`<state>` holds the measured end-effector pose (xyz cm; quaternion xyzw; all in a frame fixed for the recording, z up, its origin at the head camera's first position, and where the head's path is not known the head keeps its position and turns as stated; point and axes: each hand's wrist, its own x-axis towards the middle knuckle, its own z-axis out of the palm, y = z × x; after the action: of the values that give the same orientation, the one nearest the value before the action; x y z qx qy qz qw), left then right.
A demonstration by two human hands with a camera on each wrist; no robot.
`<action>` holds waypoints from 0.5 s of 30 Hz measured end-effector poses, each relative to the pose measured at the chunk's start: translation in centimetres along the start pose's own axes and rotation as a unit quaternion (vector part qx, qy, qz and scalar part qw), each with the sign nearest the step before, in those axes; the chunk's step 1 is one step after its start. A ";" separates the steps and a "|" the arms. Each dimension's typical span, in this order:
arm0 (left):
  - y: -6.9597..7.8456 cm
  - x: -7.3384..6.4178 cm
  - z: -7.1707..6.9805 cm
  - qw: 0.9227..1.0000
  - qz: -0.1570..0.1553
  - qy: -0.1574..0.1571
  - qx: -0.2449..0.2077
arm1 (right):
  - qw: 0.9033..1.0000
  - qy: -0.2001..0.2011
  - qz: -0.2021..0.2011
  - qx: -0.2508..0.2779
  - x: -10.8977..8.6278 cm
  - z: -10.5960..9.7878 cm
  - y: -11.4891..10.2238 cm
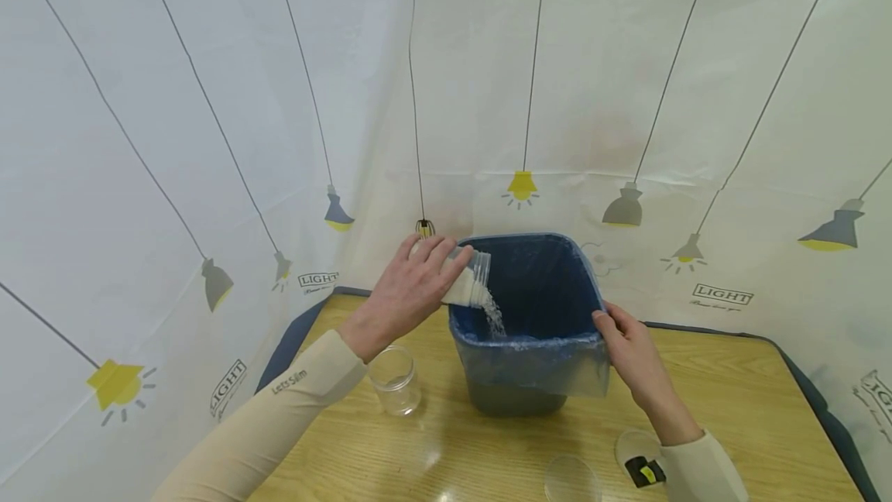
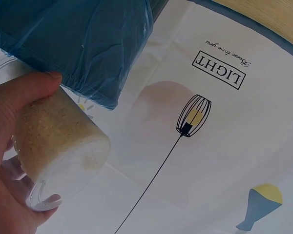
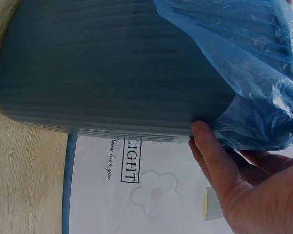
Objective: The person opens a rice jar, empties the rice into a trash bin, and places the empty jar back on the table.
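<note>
My left hand (image 1: 411,289) grips a clear plastic jar (image 2: 63,141), tilted on its side with its mouth over the bin's near left rim. Pale rice-like grains (image 1: 494,314) stream from the mouth into the bin; more grains still show inside the jar in the left wrist view. The dark trash bin (image 1: 516,401) stands upright on the table, lined with a translucent blue bag (image 1: 557,366) folded over its rim. At the bin's right side, my right hand (image 1: 637,355) holds the bag-covered rim, thumb on top and fingers against the outer wall.
Left of the bin, an open clear jar (image 1: 395,386) stands on the wooden table (image 1: 334,440). A clear round lid (image 1: 571,479) lies at the front, with another clear disc (image 1: 630,444) beside the right sleeve. A lamp-printed sheet (image 1: 474,99) surrounds the table.
</note>
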<state>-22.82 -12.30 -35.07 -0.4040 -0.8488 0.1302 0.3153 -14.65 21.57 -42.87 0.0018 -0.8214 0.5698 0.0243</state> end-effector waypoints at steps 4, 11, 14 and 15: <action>0.0 0.0 0.0 1.000 0.003 0.000 0.004 | 1.000 0.001 0.002 -0.005 0.0 0.0 0.0; 0.0 0.1 0.0 1.000 0.007 0.001 0.005 | 1.000 0.003 0.005 -0.017 0.0 0.0 0.0; 0.0 0.1 -0.1 1.000 0.009 -0.001 0.007 | 1.000 0.002 0.005 -0.016 0.0 0.0 0.0; 0.0 0.1 -0.1 1.000 0.009 -0.001 0.008 | 1.000 0.002 0.005 -0.016 0.0 0.0 0.0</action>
<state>-22.80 -12.22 -34.96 -0.4092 -0.8441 0.1406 0.3167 -14.62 21.61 -42.85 -0.0040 -0.8303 0.5569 0.0230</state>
